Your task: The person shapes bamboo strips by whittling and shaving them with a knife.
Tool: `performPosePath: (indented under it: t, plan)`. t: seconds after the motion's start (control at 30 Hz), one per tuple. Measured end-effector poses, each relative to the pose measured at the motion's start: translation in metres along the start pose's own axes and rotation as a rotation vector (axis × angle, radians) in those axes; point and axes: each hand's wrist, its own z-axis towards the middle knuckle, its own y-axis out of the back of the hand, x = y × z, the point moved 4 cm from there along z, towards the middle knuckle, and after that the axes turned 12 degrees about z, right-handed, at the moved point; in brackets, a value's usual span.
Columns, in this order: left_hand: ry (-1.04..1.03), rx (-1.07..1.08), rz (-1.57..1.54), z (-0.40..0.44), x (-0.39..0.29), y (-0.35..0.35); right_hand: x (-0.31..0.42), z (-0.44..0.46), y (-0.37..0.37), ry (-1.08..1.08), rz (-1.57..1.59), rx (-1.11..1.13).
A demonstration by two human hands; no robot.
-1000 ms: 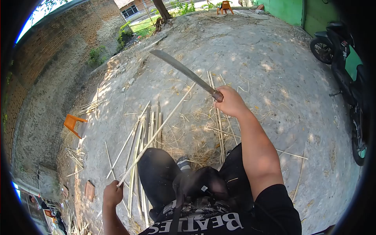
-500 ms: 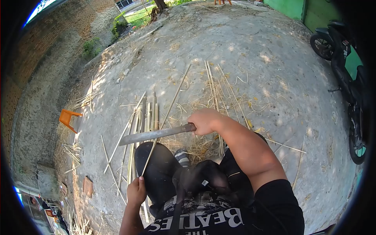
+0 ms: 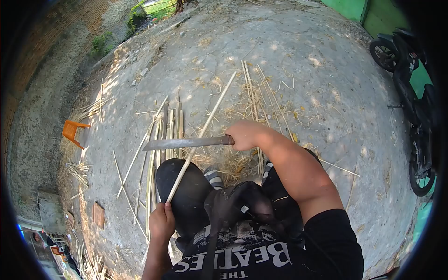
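Observation:
My right hand is closed around the handle of a machete, its long worn blade pointing left. Between the thumb and fingers of my left hand is the near end of a long pale bamboo strip. The strip slants forward and to the right, over my left knee. The blade lies across the strip; whether its edge touches the wood I cannot tell. Beside my left leg lies a bundle of bamboo strips on the ground. Thin curled shavings are heaped between my feet.
More thin strips lie ahead on the concrete ground. An orange plastic stool and small piles of sticks are at the left, near a brick wall. A black motorcycle stands at the right.
The view has tipped slightly downward. The machete blade has swung to nearly level, and the strip in my left hand now shows a broader pale face. Both hands keep their hold.

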Motion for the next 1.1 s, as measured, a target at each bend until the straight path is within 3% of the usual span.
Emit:
performPosePath:
  t: [0.1, 0.3, 0.4, 0.53, 0.63, 0.83, 0.93, 1.1]
  plan:
    - [-0.036, -0.005, 0.006, 0.004, 0.002, 0.002, 0.004, 0.001, -0.005, 0.078, -0.020, 0.056]
    - [-0.022, -0.042, -0.040, 0.002, 0.008, -0.009, -0.046, 0.022, 0.015, -0.139, 0.228, -0.224]
    - [-0.025, 0.011, -0.055, 0.005, 0.012, -0.005, -0.033, 0.016, 0.013, -0.142, 0.159, -0.151]
    - [0.004, 0.095, -0.084, 0.006, 0.009, 0.002, 0.005, 0.006, -0.014, 0.155, 0.017, -0.045]
    - [0.001, 0.078, -0.157, 0.003, 0.015, -0.008, -0.003, 0.007, -0.009, 0.142, 0.008, -0.003]
    - [-0.024, 0.005, -0.049, 0.001, 0.017, -0.010, -0.094, 0.024, 0.026, -0.323, 0.420, -0.389]
    - [-0.022, 0.058, -0.108, 0.005, 0.017, -0.010, -0.073, 0.010, 0.023, -0.251, 0.359, -0.287]
    - [-0.033, 0.087, -0.150, 0.009, 0.015, -0.012, 0.005, 0.006, -0.013, 0.138, 0.039, -0.090]
